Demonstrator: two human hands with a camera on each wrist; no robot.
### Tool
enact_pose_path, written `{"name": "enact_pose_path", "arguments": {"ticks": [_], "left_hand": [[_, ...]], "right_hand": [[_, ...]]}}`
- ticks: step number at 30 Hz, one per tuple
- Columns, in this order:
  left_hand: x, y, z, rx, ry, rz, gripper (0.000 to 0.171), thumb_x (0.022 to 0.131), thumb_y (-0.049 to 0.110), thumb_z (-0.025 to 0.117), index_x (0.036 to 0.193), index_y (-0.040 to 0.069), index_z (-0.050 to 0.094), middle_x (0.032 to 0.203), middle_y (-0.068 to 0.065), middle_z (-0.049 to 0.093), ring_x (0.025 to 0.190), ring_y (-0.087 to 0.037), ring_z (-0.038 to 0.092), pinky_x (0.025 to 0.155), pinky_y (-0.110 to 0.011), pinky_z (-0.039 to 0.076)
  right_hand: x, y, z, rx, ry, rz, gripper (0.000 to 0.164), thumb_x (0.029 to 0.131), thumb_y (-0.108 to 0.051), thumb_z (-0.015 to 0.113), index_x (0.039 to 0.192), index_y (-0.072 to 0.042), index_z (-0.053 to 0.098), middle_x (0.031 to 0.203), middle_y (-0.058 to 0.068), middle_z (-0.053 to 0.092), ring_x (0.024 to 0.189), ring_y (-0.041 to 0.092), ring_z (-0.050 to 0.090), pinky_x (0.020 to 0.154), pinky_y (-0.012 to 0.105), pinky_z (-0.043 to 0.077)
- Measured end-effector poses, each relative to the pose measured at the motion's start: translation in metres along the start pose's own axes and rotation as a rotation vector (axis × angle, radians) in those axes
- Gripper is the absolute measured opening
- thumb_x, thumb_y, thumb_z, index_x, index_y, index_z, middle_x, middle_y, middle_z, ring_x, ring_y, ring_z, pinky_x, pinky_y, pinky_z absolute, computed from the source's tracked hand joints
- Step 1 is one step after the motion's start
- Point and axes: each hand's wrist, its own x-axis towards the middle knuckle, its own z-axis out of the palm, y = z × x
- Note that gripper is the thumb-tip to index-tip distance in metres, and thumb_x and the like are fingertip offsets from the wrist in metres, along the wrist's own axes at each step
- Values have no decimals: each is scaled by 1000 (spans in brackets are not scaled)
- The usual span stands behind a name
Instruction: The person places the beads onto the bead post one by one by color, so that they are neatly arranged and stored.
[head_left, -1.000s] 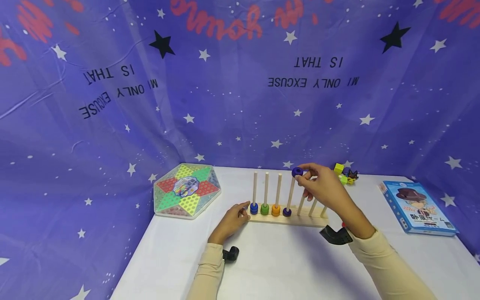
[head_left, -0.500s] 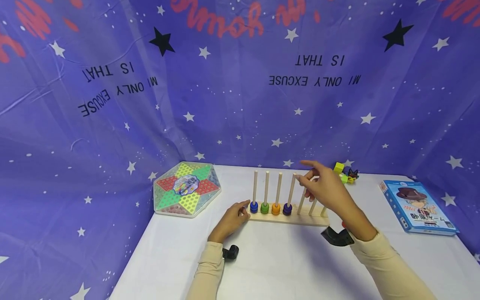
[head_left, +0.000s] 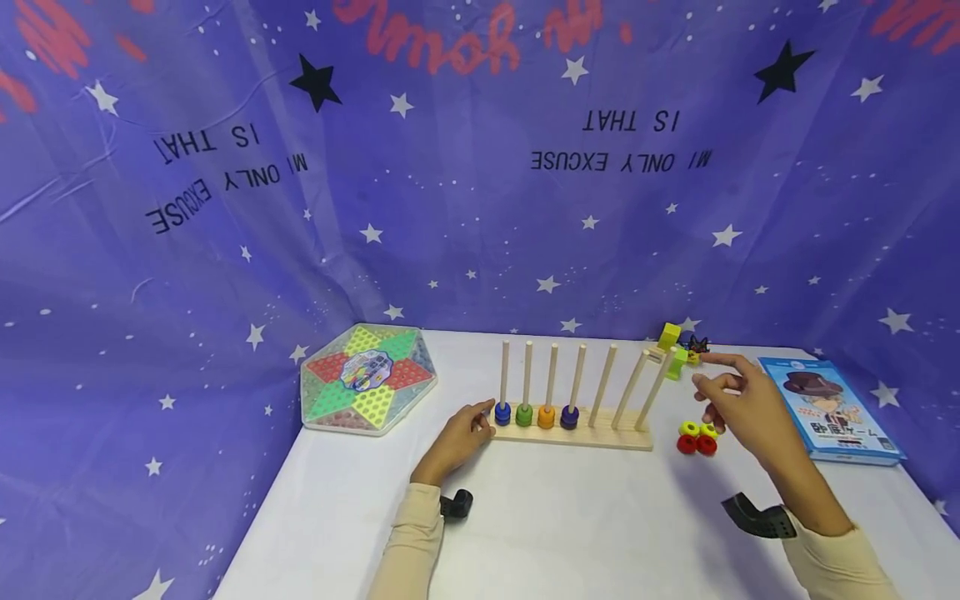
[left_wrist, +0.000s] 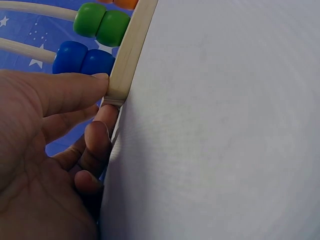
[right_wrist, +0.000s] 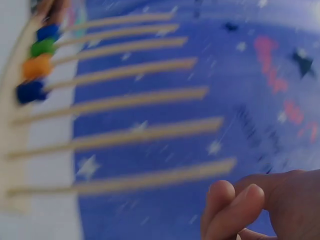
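Observation:
At the left end of a wooden peg stand, my left hand grips the base between thumb and fingers, close beside the blue beads. Pairs of green beads, orange beads and dark purple beads sit on the neighbouring pegs, and the pegs on the right are bare. Off the stand's right end my right hand hangs in the air with nothing in it, fingers loosely bent. Below and left of it lie two red beads and yellow beads, partly hidden.
A Chinese checkers board lies at the back left of the white table. On the right is a blue game box. Yellow-green blocks and a small dark toy are behind the stand's right end.
My right hand let go of a purple bead, which dropped down the fourth peg onto another. The hand then moved right, off the stand. My left hand stayed at the base.

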Motion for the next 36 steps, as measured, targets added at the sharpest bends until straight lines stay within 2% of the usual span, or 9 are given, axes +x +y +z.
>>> {"name": "enact_pose_path", "arguments": {"ticks": [4, 6, 12, 18, 23, 30, 36], "left_hand": [[0, -2, -1, -12, -5, 8, 51, 89, 9, 64, 138, 3, 50, 87, -1, 54, 72, -11, 44, 65, -26, 37], [0, -3, 0, -16, -8, 13, 51, 89, 10, 64, 137, 3, 50, 87, -1, 54, 72, -10, 44, 65, -26, 37], [-1, -5, 2, -15, -3, 15, 50, 89, 10, 64, 137, 3, 51, 86, 0, 54, 72, -10, 44, 65, -26, 37], [-2, -4, 2, -17, 4, 35, 50, 89, 9, 63, 137, 3, 51, 87, -1, 54, 72, -10, 44, 65, -26, 37], [-3, -2, 1, -18, 9, 60, 49, 89, 8, 63, 135, 1, 51, 87, -3, 55, 72, -11, 44, 65, -26, 37], [-2, -1, 0, -8, 9, 49, 49, 89, 8, 63, 136, 1, 51, 87, -2, 55, 72, -10, 43, 64, -25, 37], [-3, 2, 0, -26, 11, 43, 49, 89, 7, 63, 136, -1, 51, 87, -6, 56, 71, -11, 44, 63, -25, 37]], "right_hand": [[-7, 49, 4, -52, -15, 98, 65, 94, -48, 53, 139, -3, 39, 87, 14, 68, 54, 24, 60, 48, 32, 47], [-12, 70, 7, -36, -36, 149, 65, 95, -46, 53, 139, -1, 37, 86, 15, 67, 56, 26, 60, 49, 31, 48], [-21, 108, 20, -7, -110, 261, 61, 96, -39, 55, 137, 1, 35, 80, 15, 64, 57, 27, 59, 50, 32, 48], [-23, 127, 29, -33, -143, 318, 58, 95, -35, 56, 134, 2, 37, 76, 6, 65, 56, 21, 58, 50, 31, 47], [-25, 133, 33, -20, -146, 353, 58, 95, -34, 56, 135, 1, 35, 69, 6, 62, 54, 19, 57, 48, 30, 46], [-21, 137, 36, -42, -113, 336, 62, 94, -36, 56, 138, 1, 32, 65, 5, 61, 52, 19, 57, 47, 30, 46], [-17, 146, 41, -73, -129, 333, 62, 93, -36, 56, 136, 3, 33, 64, 4, 59, 52, 18, 57, 48, 30, 45]]}}
